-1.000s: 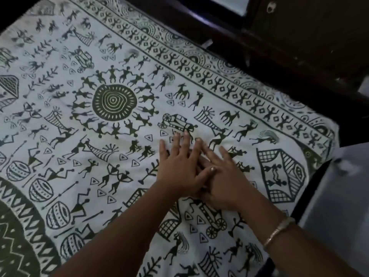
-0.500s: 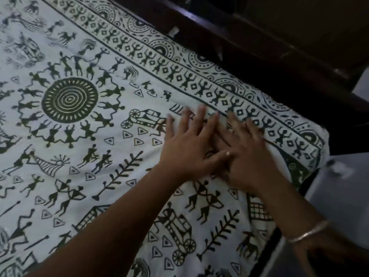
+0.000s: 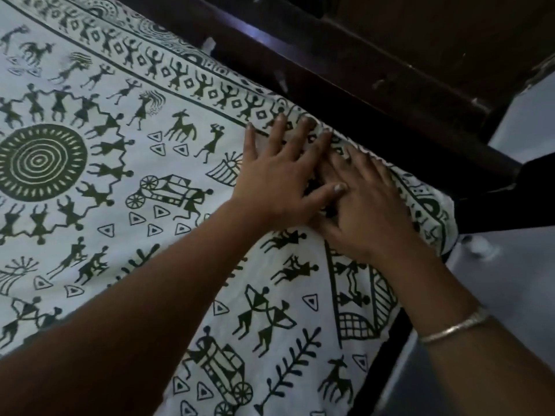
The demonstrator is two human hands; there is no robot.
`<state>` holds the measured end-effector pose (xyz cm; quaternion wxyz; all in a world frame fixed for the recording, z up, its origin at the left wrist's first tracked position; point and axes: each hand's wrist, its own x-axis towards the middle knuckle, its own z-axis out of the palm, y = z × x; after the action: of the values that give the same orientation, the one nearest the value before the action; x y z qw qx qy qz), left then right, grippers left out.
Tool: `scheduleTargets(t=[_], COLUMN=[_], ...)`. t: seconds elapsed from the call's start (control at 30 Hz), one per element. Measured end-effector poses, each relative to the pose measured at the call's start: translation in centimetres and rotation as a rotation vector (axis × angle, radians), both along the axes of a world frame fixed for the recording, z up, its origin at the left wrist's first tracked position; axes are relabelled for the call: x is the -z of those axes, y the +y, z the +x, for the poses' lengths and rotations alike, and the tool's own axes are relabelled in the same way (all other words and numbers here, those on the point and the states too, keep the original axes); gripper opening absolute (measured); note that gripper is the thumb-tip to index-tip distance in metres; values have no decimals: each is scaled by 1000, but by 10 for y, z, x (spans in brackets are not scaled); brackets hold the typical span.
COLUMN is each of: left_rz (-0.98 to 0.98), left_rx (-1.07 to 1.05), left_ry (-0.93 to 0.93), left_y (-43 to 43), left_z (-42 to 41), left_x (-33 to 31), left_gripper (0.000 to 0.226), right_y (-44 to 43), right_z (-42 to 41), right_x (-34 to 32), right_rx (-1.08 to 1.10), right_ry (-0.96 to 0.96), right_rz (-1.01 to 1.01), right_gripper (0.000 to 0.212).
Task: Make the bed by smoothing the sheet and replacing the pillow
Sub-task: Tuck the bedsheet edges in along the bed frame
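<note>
1. We press both palms flat on the sheet [image 3: 168,85]. The left hand [image 3: 279,181] and the right hand [image 3: 369,211] lie side by side with fingers straight and spread, gripping nothing. The left thumb rests across the back of the right hand.
2. The sheet lies spread over the bed. Our fingertips reach its patterned border, just beside the dark wooden frame [image 3: 375,94], near the corner on the right.
3. The cloth in view lies mostly flat, with slight bunching at the edge under our fingertips, so we judge the smoothing well along here. No pillow shows, so replacing it is left to do.
4. The border band runs from upper left down to the right along the frame. The sheet runs out of view, so we cannot tell its long axis.
</note>
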<state>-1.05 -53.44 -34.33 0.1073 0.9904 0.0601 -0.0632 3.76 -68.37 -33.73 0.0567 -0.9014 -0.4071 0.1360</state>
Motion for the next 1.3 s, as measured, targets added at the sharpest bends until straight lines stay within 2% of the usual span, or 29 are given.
scheduleTargets(t=[0.1,0.27,0.37,0.53,0.63,0.73,0.87,0.93,1.0,1.07,1.17,1.3], left_rz=[-14,59,47,94,81,-30,-34,-45,-75,-80,-39,19], left_rx=[67,169,183,229,253,372,441,447,478,526,534,533], left_ry=[-64,-45,-11,27,-93,-106,-23,-9,-43,-62,20,58], left_y=[-2,-1,-3,-4,-18,-44,-75,-81,-85,-89,-95,-97], left_z=[-4,6,20,22,9,4,19,26,24,20,21,29], left_x=[0,7,2,-9,-15,-11,-10,-15,-19,-17,-11,-8], left_gripper=[81,79,84,84,74,74,86,90,90,87,90,93], right_y=[-5,-11,-10,-11,-24,-51,-68,-69,-72,-76,-80,-81], right_z=[-11,-12,-1,-1,-11,-24,-25,-22,-25,-33,-36,-33], right_x=[-2,0,-1,-6,-3,9,23,22,19,19,28,37], right_rx=[48,135,191,208,243,353,462,537,604,642,658,597], right_ry=[-25,-21,18,27,-76,-127,27,82,-23,-158,-33,30], right_rz=[-20,-131,-116,-112,-10,71,82,226,382,447,435,331], right_gripper=[87,96,100,87,70,69,87,82,71,68,76,86])
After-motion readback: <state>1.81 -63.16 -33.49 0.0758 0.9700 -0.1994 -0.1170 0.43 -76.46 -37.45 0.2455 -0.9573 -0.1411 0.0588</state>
